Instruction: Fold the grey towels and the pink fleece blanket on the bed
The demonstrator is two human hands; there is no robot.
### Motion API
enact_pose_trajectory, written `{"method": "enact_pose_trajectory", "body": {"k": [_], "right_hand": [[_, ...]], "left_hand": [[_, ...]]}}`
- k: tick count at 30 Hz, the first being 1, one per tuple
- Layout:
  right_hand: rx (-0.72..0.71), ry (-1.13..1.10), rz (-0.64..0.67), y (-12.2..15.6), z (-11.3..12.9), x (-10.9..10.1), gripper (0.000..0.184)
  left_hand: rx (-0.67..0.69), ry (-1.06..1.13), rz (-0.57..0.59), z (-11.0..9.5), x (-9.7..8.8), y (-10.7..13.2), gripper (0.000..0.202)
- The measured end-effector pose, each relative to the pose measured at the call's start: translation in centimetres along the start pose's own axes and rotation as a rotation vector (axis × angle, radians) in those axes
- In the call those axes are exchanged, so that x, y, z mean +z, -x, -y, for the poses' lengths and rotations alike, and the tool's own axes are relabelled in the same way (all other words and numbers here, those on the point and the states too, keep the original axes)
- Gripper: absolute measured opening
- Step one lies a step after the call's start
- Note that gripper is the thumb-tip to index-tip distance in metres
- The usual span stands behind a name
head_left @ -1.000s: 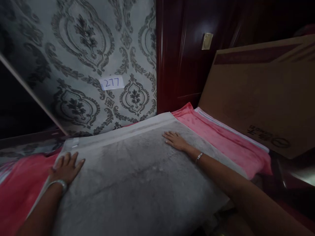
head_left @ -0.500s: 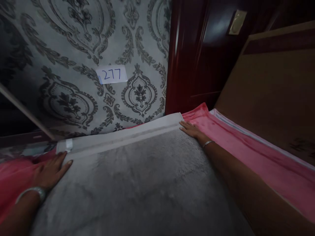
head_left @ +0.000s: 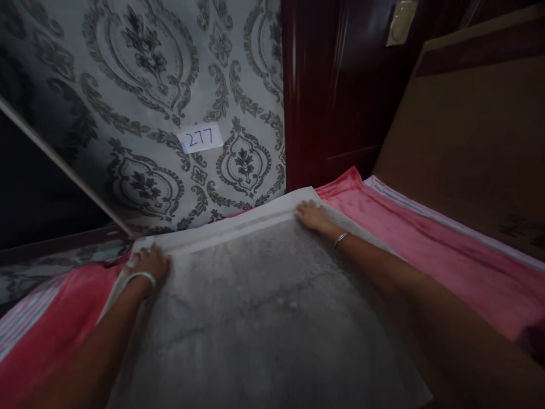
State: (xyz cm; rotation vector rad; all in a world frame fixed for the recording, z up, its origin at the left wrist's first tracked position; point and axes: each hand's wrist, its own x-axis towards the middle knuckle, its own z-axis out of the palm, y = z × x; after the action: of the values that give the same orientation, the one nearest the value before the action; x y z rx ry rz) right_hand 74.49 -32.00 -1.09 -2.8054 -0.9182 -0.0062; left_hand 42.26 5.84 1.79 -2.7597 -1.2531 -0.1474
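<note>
- Head view: grey plush cloth (head_left: 255,309) is lying spread out in front of the wearer, its pale border strip (head_left: 240,225) running along the far edge, near the patterned wallpaper (head_left: 145,62).
- Left hand (head_left: 152,262), silver bangle at the wrist, is resting on the far left corner; its fingers are bending over the strip.
- Right hand (head_left: 313,216) is resting near the far right corner, its fingers curving slightly over the strip. Whether either hand is pinching cloth, cannot tell.
- Pink blanket (head_left: 395,233) is lying beside the grey cloth on the right; red cloth (head_left: 80,318) is bunching on the left.
- Step in hand, by my reading: both hands are handling the far edge, probably squaring or flattening it.
- Next move, as a judgement, is calling for even pressure or an even pull at both corners, so the strip is not skewing or puckering.
- Left fingertips are blurring; the hand is hiding most of that corner.
- Right forearm is covering part of the cloth's right side; the near edge is running out of frame.
- Cardboard box (head_left: 472,136) is standing at right, cut off by the frame, its print too dim for reading.
- Dark item (head_left: 535,341) at the lower right edge is going unidentified.
</note>
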Motion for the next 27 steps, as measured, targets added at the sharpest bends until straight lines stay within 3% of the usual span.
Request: {"method": "enact_pose_trajectory", "body": {"k": [2, 4, 7, 10, 14, 16, 18, 20, 24, 26, 27], "right_hand": [[-0.215, -0.011, -0.021, 3.4, 3.7, 0.9, 0.059], [-0.428, -0.04, -0.016, 7.3, 6.1, 2.3, 0.061], [-0.527, -0.052, 0.03, 11.8, 6.3, 3.8, 0.062], [-0.538, -0.041, 0.056, 13.3, 4.5, 4.1, 0.061], [-0.516, -0.038, 0.049, 12.8, 3.8, 3.6, 0.06], [-0.505, -0.025, 0.057, 13.0, 3.1, 3.3, 0.059], [-0.429, 0.005, 0.043, 14.1, 0.8, 3.1, 0.058], [-0.262, 0.037, 0.001, 15.9, -3.6, 3.1, 0.059], [0.112, 0.051, -0.04, 20.9, -14.9, 3.1, 0.062], [0.225, 0.063, -0.038, 23.4, -19.0, 2.8, 0.061], [0.245, 0.086, -0.057, 24.4, -20.0, 2.7, 0.06]], "left_hand": [[0.116, -0.004, -0.016, -3.7, -0.3, 2.7, 0.066], [0.405, 0.021, 0.004, -6.5, 0.4, 6.2, 0.064], [0.678, 0.07, 0.053, -8.5, 2.4, 10.7, 0.06], [0.68, 0.089, 0.088, -9.0, 3.5, 12.5, 0.059], [0.621, 0.023, 0.144, -9.0, 2.3, 12.6, 0.06], [0.556, -0.019, 0.169, -7.4, 1.6, 13.0, 0.06], [0.455, -0.037, 0.164, -3.7, 1.4, 14.0, 0.06], [0.344, -0.026, 0.135, 1.7, 1.7, 15.7, 0.061], [0.13, 0.008, 0.108, 12.4, 2.0, 20.5, 0.062], [0.085, -0.012, 0.098, 15.1, 1.1, 22.8, 0.059], [0.078, -0.017, 0.083, 15.4, 0.4, 23.7, 0.057]]}}
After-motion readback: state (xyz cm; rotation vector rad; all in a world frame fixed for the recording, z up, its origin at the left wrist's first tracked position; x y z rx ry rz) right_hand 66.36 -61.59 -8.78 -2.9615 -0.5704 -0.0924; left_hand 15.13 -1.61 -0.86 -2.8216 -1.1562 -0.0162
